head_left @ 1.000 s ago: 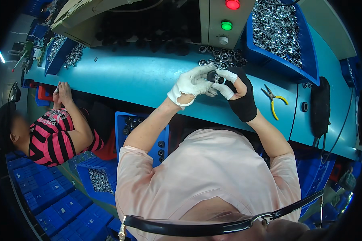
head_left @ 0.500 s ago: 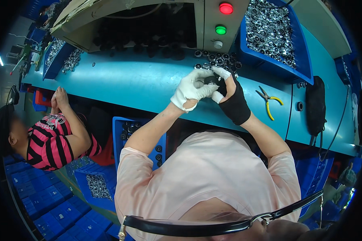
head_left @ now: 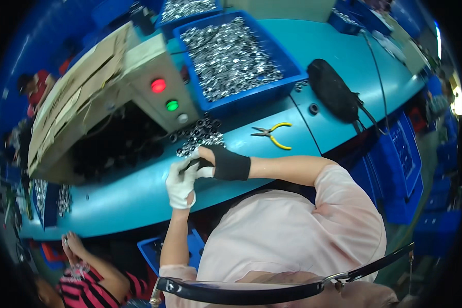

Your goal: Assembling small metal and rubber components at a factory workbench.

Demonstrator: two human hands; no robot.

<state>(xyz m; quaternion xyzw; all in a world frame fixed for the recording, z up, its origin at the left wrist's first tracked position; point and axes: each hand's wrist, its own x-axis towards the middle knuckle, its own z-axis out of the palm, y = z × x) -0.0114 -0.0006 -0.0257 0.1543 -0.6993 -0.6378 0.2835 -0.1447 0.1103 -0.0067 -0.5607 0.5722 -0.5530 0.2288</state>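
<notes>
My left hand (head_left: 180, 186) wears a white glove with its fingers curled around a small dark round part (head_left: 194, 163). Most of this part is hidden by the fingers. Against it from the other side closes my right hand (head_left: 226, 163), in a black fingerless glove with white covers on the fingertips. Just beyond both hands, a heap of small black and chrome round parts (head_left: 203, 136) lies on the turquoise table (head_left: 138, 205). Pliers with yellow handles (head_left: 273, 134) rest on the table, right of the heap, jaws pointing left.
A blue bin (head_left: 241, 97) full of shiny metal parts stands behind the pliers. At left is a beige machine (head_left: 149, 66) with red and green lights and a dark opening. A black pouch (head_left: 331, 92) and a black ring (head_left: 313, 109) lie at right. A co-worker (head_left: 95, 277) sits at lower left.
The view has swung to the right, so table, machine and bin appear turned and further left. Both hands stay together around the small dark part.
</notes>
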